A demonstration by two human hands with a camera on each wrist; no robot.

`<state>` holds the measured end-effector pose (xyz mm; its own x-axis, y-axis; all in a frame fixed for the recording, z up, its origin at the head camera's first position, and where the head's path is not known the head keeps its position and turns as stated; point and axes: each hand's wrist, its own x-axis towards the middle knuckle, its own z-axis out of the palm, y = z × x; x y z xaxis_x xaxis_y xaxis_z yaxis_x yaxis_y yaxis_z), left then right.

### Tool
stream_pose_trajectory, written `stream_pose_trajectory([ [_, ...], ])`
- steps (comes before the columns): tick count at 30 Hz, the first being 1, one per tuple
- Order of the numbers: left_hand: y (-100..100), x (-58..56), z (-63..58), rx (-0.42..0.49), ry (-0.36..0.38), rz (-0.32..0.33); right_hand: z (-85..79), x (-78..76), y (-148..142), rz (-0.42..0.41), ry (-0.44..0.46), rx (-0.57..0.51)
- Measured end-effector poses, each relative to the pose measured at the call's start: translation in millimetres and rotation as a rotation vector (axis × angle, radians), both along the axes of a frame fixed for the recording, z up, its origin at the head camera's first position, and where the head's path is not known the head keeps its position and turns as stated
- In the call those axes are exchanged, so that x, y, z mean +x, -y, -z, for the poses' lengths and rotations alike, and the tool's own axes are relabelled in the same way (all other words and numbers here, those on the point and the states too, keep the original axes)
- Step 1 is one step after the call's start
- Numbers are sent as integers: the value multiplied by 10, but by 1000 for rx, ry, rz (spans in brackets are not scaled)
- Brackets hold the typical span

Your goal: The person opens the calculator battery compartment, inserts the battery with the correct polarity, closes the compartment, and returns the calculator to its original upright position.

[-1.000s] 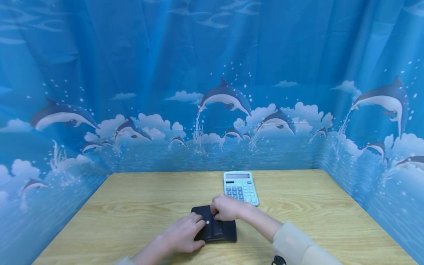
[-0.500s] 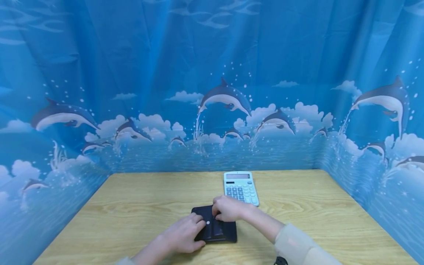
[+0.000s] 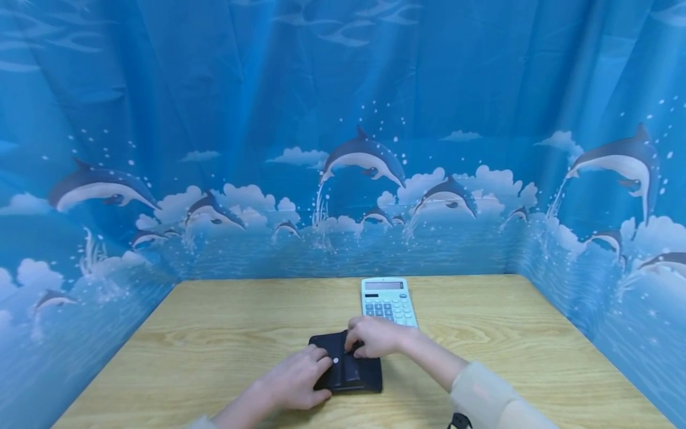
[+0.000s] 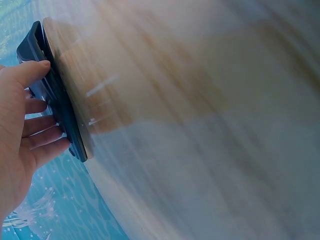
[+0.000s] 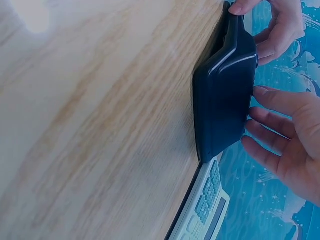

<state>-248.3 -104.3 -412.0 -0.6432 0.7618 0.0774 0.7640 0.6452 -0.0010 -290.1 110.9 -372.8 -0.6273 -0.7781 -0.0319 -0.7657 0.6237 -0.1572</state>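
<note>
A black wallet (image 3: 367, 372) with a round, light snap lies on the table and has a raised fold along its middle. In the head view my left hand (image 3: 300, 378) holds its left side, fingers bent over the top and thumb at the near edge. The left wrist view shows this hand's thumb and fingers spread along the wallet (image 4: 62, 100). My right hand (image 3: 375, 338) is over the far part, beside the fold. Seen from the right wrist, its thumb (image 5: 272, 97) and fingers stand apart, loosely bent, their tips at the wallet's upper face.
Behind the wallet lies a pale blue calculator (image 3: 386, 298), its lower part overlapped by my right hand in the head view. The wood-grain table (image 3: 241, 333) ends at a blue dolphin-print curtain (image 3: 257, 149) at the back and sides. A dark item (image 3: 460, 420) shows at the right sleeve.
My right hand has shifted slightly to the right, and its thumb and finger look farther apart. More of the wallet's middle fold shows beside them. The left hand keeps its place.
</note>
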Motion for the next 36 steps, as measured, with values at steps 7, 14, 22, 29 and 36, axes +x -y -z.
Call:
stream_pose_trajectory([
  [7,0,3,1,4,-13,6,-18,-3,7,-27,-7,14],
  [14,-4,2,-2,4,-32,8,-15,-27,7,-59,-5,13],
  [22,-3,7,-4,3,-10,-1,-17,0,9,-42,20,3],
  [29,-1,9,-7,6,-11,4,-3,14,-29,8,52,-46],
  [36,-11,-1,5,3,-57,23,65,-21,-109,22,23,-105],
])
